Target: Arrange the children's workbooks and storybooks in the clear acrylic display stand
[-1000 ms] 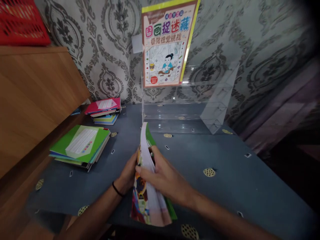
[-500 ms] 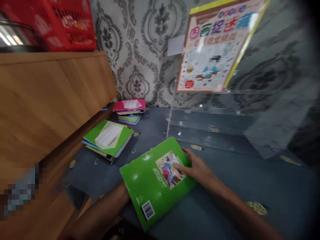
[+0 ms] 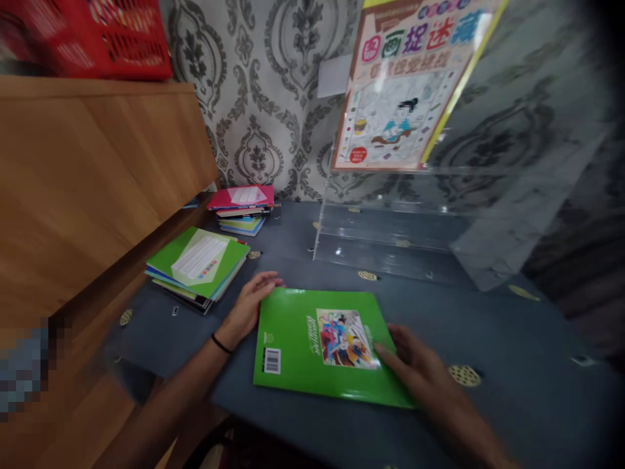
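Note:
A glossy green book (image 3: 293, 326) lies in front of me on the dark cloth, its cover with a picture panel and a barcode facing up. At its right edge, my right hand (image 3: 420, 365) grips it, thumb over the cover and fingers at the side. My left hand (image 3: 254, 305), with a black band at the wrist, is at the book's upper left corner. Its fingers are stretched out along the edge, and they look as if they touch it. To the left stands a stack of books topped by a green cover (image 3: 163, 255) with a pale label.
Farther back sits a smaller stack with a pink book (image 3: 215, 199) on top. A clear acrylic stand (image 3: 390, 225) holds a picture book (image 3: 381, 140) upright at the back right. On the left are a wooden cabinet (image 3: 97, 143) and a red basket (image 3: 137, 52). Patterned wallpaper (image 3: 297, 117) lies behind.
The green book has turned and come down flat on the cloth. My left hand has come out from beneath it to its upper left corner; my right hand stays on the right edge.

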Motion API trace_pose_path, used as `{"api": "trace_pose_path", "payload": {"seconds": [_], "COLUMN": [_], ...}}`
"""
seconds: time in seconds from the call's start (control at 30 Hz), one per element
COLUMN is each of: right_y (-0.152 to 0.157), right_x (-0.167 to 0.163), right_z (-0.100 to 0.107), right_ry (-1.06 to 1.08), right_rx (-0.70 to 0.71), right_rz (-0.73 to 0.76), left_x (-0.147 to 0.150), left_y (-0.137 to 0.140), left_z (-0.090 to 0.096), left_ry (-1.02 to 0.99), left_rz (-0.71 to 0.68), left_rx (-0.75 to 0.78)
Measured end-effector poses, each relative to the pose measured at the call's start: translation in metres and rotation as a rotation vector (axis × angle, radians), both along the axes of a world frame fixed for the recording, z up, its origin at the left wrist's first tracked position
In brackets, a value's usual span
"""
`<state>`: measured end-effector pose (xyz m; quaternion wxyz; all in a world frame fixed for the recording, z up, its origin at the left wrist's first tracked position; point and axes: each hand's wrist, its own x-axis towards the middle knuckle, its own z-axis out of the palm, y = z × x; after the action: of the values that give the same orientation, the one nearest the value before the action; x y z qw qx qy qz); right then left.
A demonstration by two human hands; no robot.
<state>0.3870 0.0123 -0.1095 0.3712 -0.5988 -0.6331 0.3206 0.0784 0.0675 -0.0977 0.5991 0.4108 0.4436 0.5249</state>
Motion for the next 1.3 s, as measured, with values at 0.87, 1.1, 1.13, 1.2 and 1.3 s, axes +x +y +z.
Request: {"api": "trace_pose_path", "payload": {"seconds": [0.87,1.1,1.13,1.2,1.3], "right_y": [0.042,0.042,0.041,0.037,0.032], "right_x": [-0.070,-0.054,-0.049,-0.036,-0.020], "right_z": [0.009,-0.004,-0.005,-0.007,-0.010], "right_ry": [-0.530,-0.676,-0.700,-0.751,-0.800], "right_rx": [0.363,0.373,0.360,0.332,0.319], "right_rz": [0.892,0.649,0.594,0.491,0.380], "left_x": [0.023,0.026,0.026,0.025,0.028], "left_y": [-0.051,-0.050,-0.051,-0.051,-0.051], "left_z": [-0.005,-0.019,-0.018,-0.016,-0.012], "left_ry": [1.384,1.508,1.514,1.527,1.556], "left_rz": [-0.483,-0.403,-0.406,-0.419,-0.428], "left_rx": [0.669,0.742,0.740,0.731,0.706]}}
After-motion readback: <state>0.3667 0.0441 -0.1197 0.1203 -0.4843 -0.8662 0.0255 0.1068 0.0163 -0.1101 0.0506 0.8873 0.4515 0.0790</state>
